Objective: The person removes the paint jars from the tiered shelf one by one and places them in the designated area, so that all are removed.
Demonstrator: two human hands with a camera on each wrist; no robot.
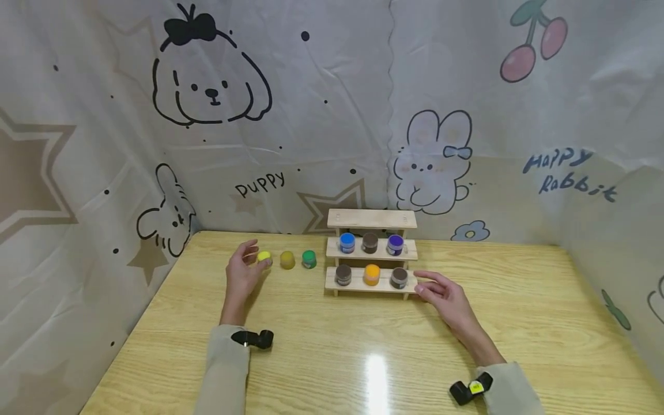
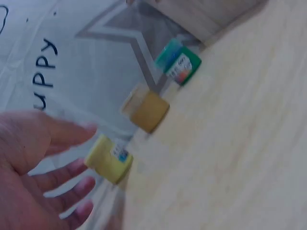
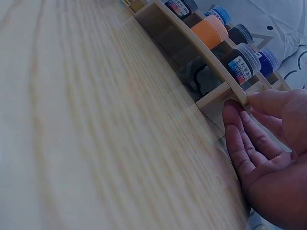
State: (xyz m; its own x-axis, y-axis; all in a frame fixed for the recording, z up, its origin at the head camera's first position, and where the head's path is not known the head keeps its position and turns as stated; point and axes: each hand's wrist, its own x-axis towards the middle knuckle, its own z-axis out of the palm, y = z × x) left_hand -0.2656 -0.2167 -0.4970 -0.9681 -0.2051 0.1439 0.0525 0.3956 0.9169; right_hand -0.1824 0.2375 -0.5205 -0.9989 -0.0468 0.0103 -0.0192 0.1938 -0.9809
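My left hand (image 1: 242, 272) is around a yellow paint jar (image 1: 264, 257) at the left of the table; in the left wrist view its thumb and fingers (image 2: 85, 188) are spread beside that jar. To its right stand an ochre jar (image 1: 287, 260) and a green jar (image 1: 309, 259) in a row. A three-tier wooden display rack (image 1: 373, 218) holds more paint jars. At the rack's right end, my right hand (image 1: 445, 295) pinches the lowest tier's corner, thumb on the board edge and fingertips at the side panel (image 3: 218, 101).
On the middle tier sit a blue jar (image 1: 347, 243), a dark brown jar (image 1: 370, 243) and a purple jar (image 1: 395, 245). The lowest tier carries an orange jar (image 1: 372, 275) between two dark jars. A printed cloth (image 1: 332, 115) hangs behind the wooden table (image 1: 321, 346).
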